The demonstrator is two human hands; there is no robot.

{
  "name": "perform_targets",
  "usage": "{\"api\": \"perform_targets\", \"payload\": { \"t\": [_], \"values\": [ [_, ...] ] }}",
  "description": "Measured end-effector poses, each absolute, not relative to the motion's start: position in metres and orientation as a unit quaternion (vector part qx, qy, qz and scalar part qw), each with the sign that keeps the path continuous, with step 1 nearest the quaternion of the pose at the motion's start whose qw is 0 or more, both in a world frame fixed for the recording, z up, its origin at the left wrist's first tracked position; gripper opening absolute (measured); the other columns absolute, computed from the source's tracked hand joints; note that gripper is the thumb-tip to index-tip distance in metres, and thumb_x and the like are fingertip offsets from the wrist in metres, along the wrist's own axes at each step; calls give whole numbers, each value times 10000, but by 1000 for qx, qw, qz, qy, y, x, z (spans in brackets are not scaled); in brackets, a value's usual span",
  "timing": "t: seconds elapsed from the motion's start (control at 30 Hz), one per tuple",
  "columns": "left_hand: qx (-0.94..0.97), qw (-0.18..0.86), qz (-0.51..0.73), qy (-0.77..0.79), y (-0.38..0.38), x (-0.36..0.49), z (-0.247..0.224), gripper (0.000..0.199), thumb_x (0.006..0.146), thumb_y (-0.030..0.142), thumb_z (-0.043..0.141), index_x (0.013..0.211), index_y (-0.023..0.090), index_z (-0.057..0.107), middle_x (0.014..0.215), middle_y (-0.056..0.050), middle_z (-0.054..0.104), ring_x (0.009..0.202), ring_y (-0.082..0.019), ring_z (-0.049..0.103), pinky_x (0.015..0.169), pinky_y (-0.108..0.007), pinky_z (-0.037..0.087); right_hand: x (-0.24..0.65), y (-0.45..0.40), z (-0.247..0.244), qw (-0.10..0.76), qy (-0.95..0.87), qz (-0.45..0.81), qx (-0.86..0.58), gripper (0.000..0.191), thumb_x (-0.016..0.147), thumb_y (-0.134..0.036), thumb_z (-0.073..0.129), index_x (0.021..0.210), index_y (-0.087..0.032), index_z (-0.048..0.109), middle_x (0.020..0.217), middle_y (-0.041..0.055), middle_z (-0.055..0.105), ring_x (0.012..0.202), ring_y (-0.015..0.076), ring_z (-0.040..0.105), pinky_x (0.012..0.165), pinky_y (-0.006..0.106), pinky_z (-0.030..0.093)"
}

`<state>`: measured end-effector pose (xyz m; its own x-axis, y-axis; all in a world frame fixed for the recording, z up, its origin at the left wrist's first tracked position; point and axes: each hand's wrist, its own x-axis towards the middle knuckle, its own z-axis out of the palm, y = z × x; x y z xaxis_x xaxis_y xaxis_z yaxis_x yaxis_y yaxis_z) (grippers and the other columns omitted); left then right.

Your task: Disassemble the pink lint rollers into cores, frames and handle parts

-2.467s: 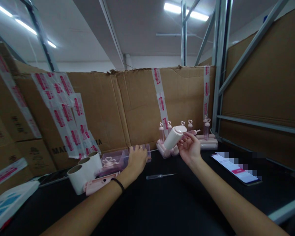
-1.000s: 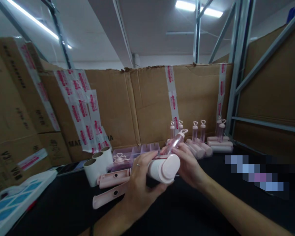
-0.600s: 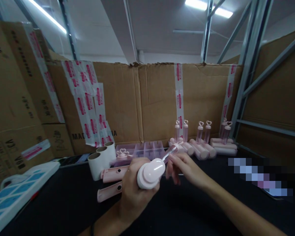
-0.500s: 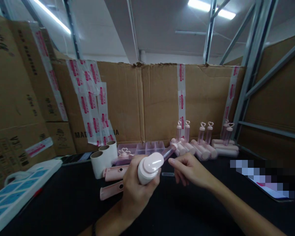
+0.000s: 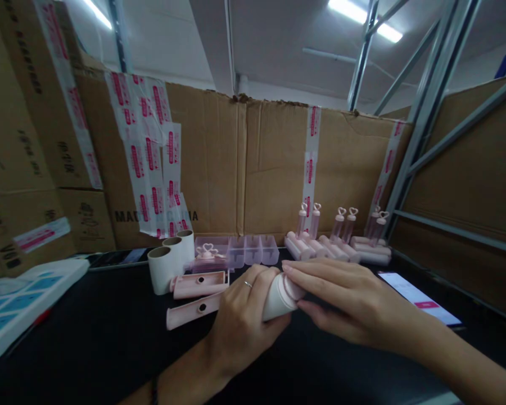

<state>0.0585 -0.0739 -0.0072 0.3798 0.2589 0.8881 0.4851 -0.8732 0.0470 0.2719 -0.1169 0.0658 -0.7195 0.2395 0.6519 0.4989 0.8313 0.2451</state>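
Note:
My left hand (image 5: pixel 247 312), with a ring on one finger, is wrapped round a white cylindrical roll (image 5: pixel 277 301) that has a pale pink end cap (image 5: pixel 293 287). On the cap end, my right hand (image 5: pixel 346 298) rests its fingers across the top with the thumb below, pinching it. The palm sides of both hands are hidden. Left of my left hand lie a pink half-shell with a round hole (image 5: pixel 194 308) and a second pink shell piece (image 5: pixel 200 285). Whether the clear tube is still attached to the roll cannot be seen.
White rolls with brown cores (image 5: pixel 161 270) stand at the left. Behind them is a clear purplish divided box (image 5: pixel 253 250) with heart-topped pieces. Several pink cylinders with upright heart-topped tubes (image 5: pixel 320 244) line the back right. A phone (image 5: pixel 421 298) lies right, a power strip (image 5: pixel 37 292) left.
My right hand has come left onto the capped end of the roll. The roll has turned, its cap now facing right under my right fingers. The camera view has shifted slightly.

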Motion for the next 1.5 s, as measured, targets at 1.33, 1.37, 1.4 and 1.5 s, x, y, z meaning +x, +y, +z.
{"api": "perform_targets", "payload": {
  "t": [1.33, 1.37, 1.4, 1.5],
  "values": [
    [-813, 202, -432, -333, -90, 72, -3, 412, 1026, 392, 444, 1396, 212, 428, 1070, -130, 664, 878, -316, 713, 637, -433, 604, 258, -123, 31, 318, -844, -170, -396, 259, 958, -131, 422, 1169, -188, 563, 1031, 134, 721, 874, 286, 739, 707, 413, 648],
    [-819, 175, -434, -334, -90, 72, -2, 422, 1022, 385, 451, 1406, 215, 416, 1092, -131, 664, 902, -318, 713, 670, -445, 608, 257, -122, 32, 321, -845, -173, -391, 248, 976, -143, 416, 1180, -185, 549, 1042, 138, 718, 888, 286, 736, 709, 410, 644],
    [-824, 149, -435, -332, -91, 72, -1, 434, 1019, 376, 458, 1419, 219, 402, 1114, -129, 663, 930, -318, 712, 698, -451, 610, 257, -121, 32, 324, -846, -174, -386, 236, 993, -152, 405, 1188, -180, 533, 1049, 143, 714, 900, 287, 732, 714, 409, 639],
    [-835, 85, -441, -317, -92, 73, 1, 450, 1023, 342, 457, 1455, 247, 369, 1149, -110, 658, 983, -301, 705, 744, -444, 604, 254, -118, 29, 357, -841, -171, -369, 220, 1026, -158, 357, 1201, -169, 489, 1039, 144, 694, 906, 269, 712, 749, 404, 621]
  ]
}}
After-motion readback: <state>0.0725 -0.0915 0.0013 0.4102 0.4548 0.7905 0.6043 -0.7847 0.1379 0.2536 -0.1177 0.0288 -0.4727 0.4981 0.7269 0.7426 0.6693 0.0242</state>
